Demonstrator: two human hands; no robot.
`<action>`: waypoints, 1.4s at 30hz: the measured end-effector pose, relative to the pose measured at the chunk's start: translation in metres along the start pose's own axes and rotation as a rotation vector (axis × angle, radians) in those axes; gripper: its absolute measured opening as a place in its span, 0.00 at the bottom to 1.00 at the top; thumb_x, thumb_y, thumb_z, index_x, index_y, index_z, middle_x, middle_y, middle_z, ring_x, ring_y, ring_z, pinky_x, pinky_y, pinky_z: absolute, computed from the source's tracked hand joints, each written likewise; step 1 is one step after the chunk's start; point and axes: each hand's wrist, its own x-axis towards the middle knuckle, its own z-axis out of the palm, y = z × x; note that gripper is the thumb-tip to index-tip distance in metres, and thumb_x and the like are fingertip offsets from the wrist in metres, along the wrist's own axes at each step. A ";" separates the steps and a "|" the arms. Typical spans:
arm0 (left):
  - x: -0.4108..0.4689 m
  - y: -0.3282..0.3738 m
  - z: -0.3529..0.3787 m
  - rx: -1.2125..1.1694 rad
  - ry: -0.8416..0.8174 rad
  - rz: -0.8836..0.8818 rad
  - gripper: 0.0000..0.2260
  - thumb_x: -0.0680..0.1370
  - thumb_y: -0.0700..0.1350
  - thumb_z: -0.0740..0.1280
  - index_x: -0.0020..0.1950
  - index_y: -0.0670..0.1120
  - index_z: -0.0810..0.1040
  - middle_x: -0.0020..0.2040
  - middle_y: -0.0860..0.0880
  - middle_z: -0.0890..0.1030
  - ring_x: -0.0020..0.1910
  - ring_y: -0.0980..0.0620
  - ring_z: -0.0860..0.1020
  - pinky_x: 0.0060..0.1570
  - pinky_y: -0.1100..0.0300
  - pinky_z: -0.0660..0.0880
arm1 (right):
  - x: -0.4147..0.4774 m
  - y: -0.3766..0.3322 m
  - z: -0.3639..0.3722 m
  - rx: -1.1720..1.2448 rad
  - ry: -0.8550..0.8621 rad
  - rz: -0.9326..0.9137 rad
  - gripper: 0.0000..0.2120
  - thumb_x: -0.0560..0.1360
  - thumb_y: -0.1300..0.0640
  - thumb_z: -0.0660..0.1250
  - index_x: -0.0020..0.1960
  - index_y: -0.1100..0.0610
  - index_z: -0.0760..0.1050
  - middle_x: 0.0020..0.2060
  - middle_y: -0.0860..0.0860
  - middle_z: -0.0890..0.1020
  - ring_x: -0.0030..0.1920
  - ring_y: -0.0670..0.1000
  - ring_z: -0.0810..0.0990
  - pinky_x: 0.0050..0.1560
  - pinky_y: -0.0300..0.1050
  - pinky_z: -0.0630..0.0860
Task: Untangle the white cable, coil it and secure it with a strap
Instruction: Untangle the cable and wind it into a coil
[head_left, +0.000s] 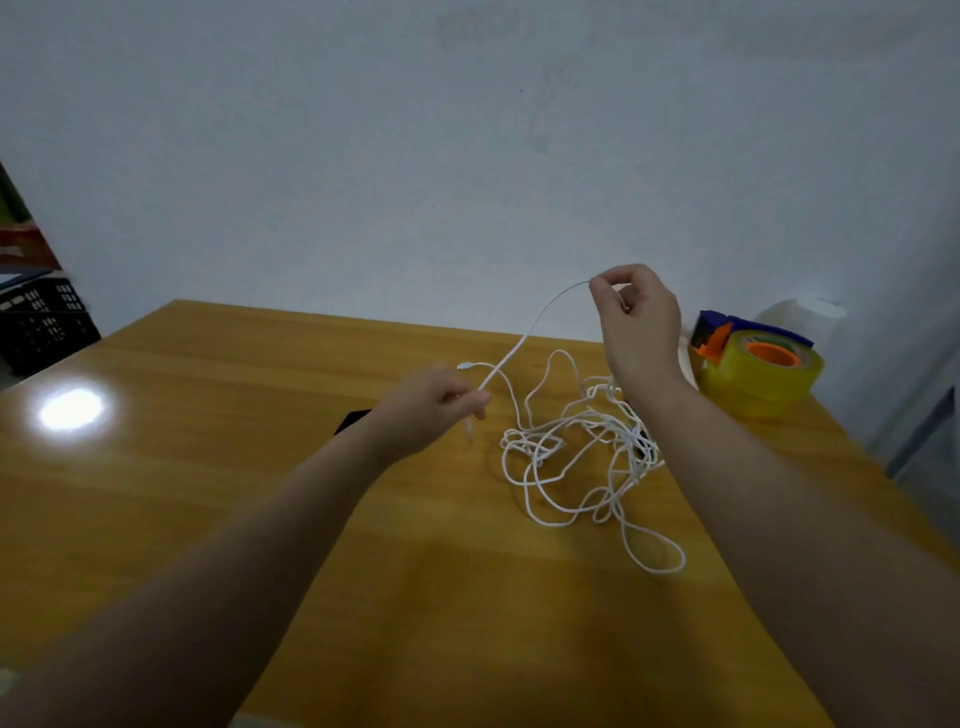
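On table (260, 493), white cable (571, 467), tangled loops

The cable (566, 467) is plain white along its whole visible length. The table (260, 493) is honey-yellow wood with darker brown grain lines and a bright white glare patch near its left edge. The tape dispenser (709, 322) is dark blue with orange parts. The tape roll (763, 395) mounted in it is translucent yellow around an orange core. The wall (467, 130) is uniform pale grey-blue. The crate (41, 332) at left is black with a lattice pattern of openings. A flat object (353, 420) on the table is black.
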 end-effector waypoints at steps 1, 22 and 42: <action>-0.003 0.005 -0.001 -0.099 0.006 0.011 0.13 0.80 0.50 0.62 0.38 0.51 0.80 0.45 0.47 0.77 0.46 0.51 0.75 0.50 0.56 0.71 | 0.001 0.002 0.000 -0.058 0.013 0.015 0.04 0.78 0.53 0.63 0.47 0.54 0.73 0.31 0.47 0.71 0.29 0.44 0.67 0.27 0.31 0.64; 0.030 0.022 0.013 -0.863 0.182 -0.134 0.13 0.83 0.47 0.55 0.41 0.48 0.72 0.55 0.53 0.78 0.59 0.52 0.75 0.52 0.55 0.72 | -0.039 0.018 -0.008 -0.498 -0.761 -0.598 0.11 0.76 0.54 0.62 0.52 0.48 0.83 0.40 0.52 0.73 0.45 0.51 0.69 0.47 0.42 0.54; 0.030 0.035 0.005 -1.337 -0.169 -0.332 0.21 0.81 0.55 0.53 0.29 0.49 0.61 0.19 0.55 0.58 0.21 0.57 0.48 0.16 0.68 0.48 | -0.030 0.008 -0.014 -0.032 -0.913 0.041 0.10 0.79 0.57 0.61 0.46 0.61 0.77 0.39 0.44 0.83 0.41 0.41 0.79 0.45 0.34 0.73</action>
